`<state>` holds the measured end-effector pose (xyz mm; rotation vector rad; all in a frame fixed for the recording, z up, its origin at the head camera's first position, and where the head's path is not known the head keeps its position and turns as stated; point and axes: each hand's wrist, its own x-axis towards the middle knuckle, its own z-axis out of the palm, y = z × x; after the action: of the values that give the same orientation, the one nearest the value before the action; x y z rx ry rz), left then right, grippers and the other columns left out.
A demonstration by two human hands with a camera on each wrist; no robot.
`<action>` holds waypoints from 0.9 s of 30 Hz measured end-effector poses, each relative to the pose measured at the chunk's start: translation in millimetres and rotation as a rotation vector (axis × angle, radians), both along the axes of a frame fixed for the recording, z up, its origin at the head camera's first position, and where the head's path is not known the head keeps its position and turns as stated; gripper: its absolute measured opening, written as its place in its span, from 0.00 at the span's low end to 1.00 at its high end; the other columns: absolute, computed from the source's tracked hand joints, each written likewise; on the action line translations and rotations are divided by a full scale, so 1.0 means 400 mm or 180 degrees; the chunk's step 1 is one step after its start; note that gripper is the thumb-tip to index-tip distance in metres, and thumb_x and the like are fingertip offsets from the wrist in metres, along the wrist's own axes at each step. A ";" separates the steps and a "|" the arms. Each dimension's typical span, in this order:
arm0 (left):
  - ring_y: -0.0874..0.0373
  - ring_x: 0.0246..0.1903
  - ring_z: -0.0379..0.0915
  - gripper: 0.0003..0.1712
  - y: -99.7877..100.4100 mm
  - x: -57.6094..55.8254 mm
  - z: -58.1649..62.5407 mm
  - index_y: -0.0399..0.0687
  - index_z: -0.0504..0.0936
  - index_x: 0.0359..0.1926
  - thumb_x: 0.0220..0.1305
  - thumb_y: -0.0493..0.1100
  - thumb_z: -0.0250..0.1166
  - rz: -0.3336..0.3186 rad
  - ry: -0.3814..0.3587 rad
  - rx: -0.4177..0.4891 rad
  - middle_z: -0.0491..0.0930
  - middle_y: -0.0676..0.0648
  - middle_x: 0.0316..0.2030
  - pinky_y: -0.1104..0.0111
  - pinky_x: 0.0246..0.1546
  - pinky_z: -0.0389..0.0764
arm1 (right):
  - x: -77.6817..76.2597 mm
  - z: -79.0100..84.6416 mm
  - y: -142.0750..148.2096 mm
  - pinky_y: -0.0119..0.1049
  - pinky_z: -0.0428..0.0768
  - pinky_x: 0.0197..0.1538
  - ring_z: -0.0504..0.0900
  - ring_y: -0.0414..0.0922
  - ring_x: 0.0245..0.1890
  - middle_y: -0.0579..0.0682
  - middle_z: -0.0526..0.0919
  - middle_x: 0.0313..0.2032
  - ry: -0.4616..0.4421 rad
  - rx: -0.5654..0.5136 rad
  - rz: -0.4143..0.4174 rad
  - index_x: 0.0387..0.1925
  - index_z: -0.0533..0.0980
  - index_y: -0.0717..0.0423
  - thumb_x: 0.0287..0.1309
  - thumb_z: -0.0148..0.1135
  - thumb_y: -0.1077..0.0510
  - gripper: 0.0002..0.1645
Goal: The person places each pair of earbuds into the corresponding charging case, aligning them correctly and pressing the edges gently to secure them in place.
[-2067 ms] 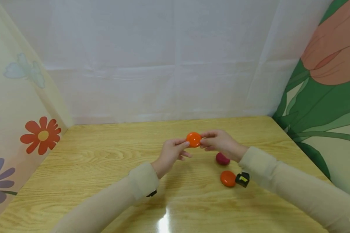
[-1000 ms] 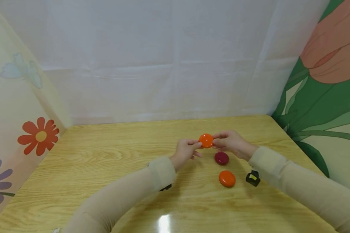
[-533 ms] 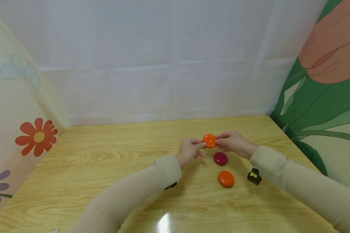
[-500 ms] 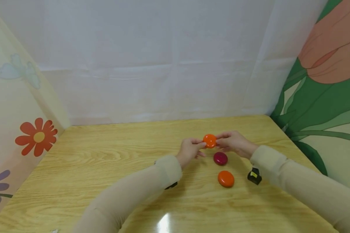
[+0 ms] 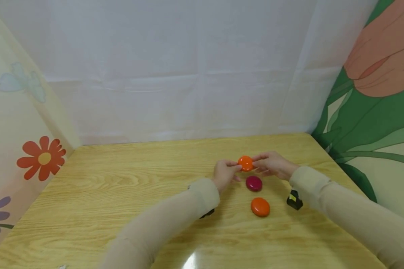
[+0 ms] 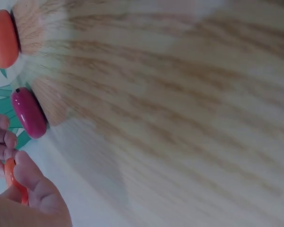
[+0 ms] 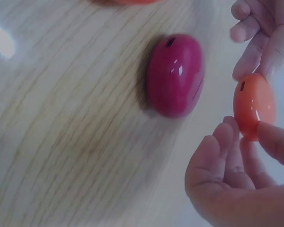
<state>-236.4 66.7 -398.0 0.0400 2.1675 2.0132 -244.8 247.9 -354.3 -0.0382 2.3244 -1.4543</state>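
Note:
Between my two hands, an orange, glossy, pebble-shaped gadget [image 5: 245,163] is held up over the table. A small dark slot shows on its edge in the right wrist view. My left hand [image 5: 224,174] pinches its left side between thumb and fingers. On the opposite side, my right hand [image 5: 274,164] holds it by thumb and fingertips, the other fingers loosely bent. Just below the hands in the head view lies a crimson gadget [image 5: 254,183] of the same shape, also with a dark slot [image 7: 170,42]. A second orange gadget [image 5: 260,207] lies nearer to me.
The wood-grain table [image 5: 121,179] runs back to a white cloth [image 5: 148,93]. Painted flower panels stand at the left [image 5: 43,158] and right [image 5: 383,123]. Dark wrist cameras hang under both sleeves, the right camera [image 5: 294,200] beside the second orange gadget.
Both hands have moved to the right with the orange gadget between them. The crimson gadget, earlier partly covered by the right arm, now shows whole. The gadgets on the table stay put.

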 end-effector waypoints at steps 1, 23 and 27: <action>0.62 0.17 0.75 0.10 0.003 -0.003 -0.004 0.32 0.83 0.43 0.65 0.35 0.65 0.0010 -0.0009 0.0019 0.85 0.44 0.33 0.75 0.17 0.72 | -0.003 -0.002 0.002 0.47 0.78 0.50 0.81 0.47 0.41 0.53 0.84 0.43 -0.0010 0.0014 -0.0004 0.62 0.64 0.75 0.70 0.51 0.62 0.25; 0.63 0.26 0.71 0.06 0.059 -0.007 -0.010 0.33 0.87 0.33 0.57 0.32 0.64 0.0081 0.0166 -0.0950 0.84 0.45 0.28 0.75 0.30 0.73 | -0.032 -0.062 0.029 0.34 0.75 0.35 0.76 0.40 0.29 0.46 0.80 0.29 -0.0197 0.0221 -0.0251 0.56 0.68 0.75 0.68 0.52 0.62 0.21; 0.62 0.15 0.59 0.15 0.064 -0.017 -0.013 0.40 0.73 0.12 0.53 0.28 0.60 -0.0007 0.0051 -0.1044 0.68 0.51 0.13 0.75 0.16 0.63 | -0.036 -0.074 0.026 0.32 0.75 0.33 0.76 0.39 0.28 0.44 0.79 0.28 -0.0197 0.0172 -0.0352 0.51 0.72 0.73 0.67 0.53 0.62 0.17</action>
<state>-243.2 92.4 -403.3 0.0136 2.4754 1.6356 -259.2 258.3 -383.9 0.1504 2.3469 -1.4222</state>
